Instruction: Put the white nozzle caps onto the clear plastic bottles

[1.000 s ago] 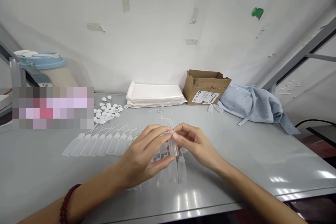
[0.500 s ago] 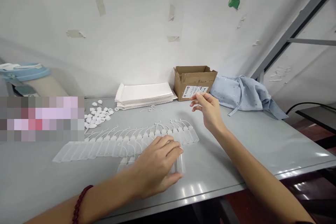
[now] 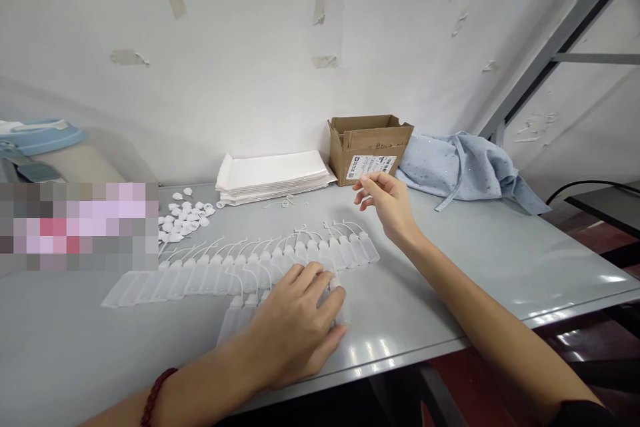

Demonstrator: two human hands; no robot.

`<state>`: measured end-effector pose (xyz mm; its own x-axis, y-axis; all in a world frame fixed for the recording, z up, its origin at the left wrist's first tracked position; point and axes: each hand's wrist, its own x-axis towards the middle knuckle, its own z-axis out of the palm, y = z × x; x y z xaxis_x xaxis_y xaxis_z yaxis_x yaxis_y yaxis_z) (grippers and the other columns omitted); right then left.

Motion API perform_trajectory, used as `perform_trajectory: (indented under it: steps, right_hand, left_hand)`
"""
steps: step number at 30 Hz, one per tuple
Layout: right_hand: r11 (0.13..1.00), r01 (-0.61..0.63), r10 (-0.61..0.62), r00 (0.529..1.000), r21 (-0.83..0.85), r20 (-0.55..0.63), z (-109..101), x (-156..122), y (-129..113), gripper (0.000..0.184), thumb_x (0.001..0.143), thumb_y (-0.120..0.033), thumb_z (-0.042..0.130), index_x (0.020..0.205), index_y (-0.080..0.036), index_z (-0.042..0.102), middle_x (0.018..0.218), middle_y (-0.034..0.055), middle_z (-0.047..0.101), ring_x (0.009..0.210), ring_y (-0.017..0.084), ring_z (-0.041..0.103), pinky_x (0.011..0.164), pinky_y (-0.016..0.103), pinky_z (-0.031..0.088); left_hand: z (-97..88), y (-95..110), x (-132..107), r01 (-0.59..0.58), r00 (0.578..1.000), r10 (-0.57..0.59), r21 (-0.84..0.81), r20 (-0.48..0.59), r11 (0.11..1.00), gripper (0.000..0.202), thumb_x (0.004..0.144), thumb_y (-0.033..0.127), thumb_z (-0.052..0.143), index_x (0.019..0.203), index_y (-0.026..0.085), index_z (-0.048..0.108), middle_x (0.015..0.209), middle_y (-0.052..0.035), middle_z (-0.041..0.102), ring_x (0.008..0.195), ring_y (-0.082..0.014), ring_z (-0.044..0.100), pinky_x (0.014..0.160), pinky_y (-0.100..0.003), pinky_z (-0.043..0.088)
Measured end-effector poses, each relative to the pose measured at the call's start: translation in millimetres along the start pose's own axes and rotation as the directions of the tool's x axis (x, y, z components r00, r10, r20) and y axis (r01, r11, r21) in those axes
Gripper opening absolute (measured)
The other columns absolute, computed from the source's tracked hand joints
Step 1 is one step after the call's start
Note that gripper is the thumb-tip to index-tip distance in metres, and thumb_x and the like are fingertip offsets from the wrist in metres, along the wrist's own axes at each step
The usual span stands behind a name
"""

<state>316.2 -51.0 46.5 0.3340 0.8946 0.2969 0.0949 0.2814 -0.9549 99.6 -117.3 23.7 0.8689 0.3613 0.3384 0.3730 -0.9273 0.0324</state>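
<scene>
**A:** What has the left hand (image 3: 295, 327) got?

**B:** It lies palm down on the right end of the front bottles (image 3: 239, 317), with its fingers bent over them. I can't tell whether it clasps one, because the hand itself hides that.

**A:** And the right hand (image 3: 387, 203)?

**B:** It's raised off the table (image 3: 500, 260), just in front of the box (image 3: 370, 140). The fingers are loosely curled and the thumb is near the forefinger, with nothing visible between them.

**A:** How would you line them up well?

**B:** I'd press lightly with flat fingers, so the front bottles sit side by side and touching, without rolling. The back row (image 3: 200, 277) lies just behind them, and thin strands stick up from its tops. A careless sweep could tangle or scatter those, so a small nudge seems safer than a push.

**A:** Is anything else close by?

**B:** The caps (image 3: 183, 217) are heaped well off to the left, and there are sheets (image 3: 273, 177) beside the box.
</scene>
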Motion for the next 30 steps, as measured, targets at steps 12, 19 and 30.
perform_trajectory:
  steps: [12,19,30]
  right_hand:
    - [0.973,0.041,-0.045,0.999,-0.228,-0.011,-6.0,9.1,15.2,0.024,0.085,-0.040,0.051,0.074,-0.018,0.053,0.077,0.0034,0.062,0.055,0.011,0.058,0.049,0.024,0.047]
    - [0.706,0.134,-0.180,0.984,-0.696,0.007,-36.0,34.8,36.9,0.011,0.081,-0.023,0.051,0.085,-0.016,0.059,0.100,0.0143,0.062,0.101,0.030,0.054,0.088,0.047,0.044]
    - [0.292,0.180,-0.012,0.983,-0.940,0.184,-63.5,52.5,67.7,0.035,0.083,-0.016,0.050,0.115,-0.006,0.060,0.128,0.0232,0.052,0.117,0.037,0.045,0.095,0.049,0.037]
  left_hand:
    - [-10.9,-9.4,2.1,-0.014,0.993,0.018,0.030,-0.120,0.999,0.030,0.087,0.035,0.053,0.100,0.010,0.063,0.101,-0.0169,0.064,0.094,-0.0317,0.055,0.072,-0.044,0.049]
    - [-36.0,-106.1,26.3,0.346,0.936,-0.343,0.028,-0.071,0.938,0.026,0.089,0.025,0.045,0.096,0.014,0.068,0.093,-0.0102,0.071,0.094,-0.0286,0.059,0.079,-0.045,0.049]
    - [1.2,-159.9,50.5,0.368,0.920,-0.366,0.011,0.139,0.930,0.030,0.083,0.013,0.043,0.098,0.015,0.069,0.099,-0.0096,0.072,0.099,-0.0256,0.062,0.084,-0.037,0.048]
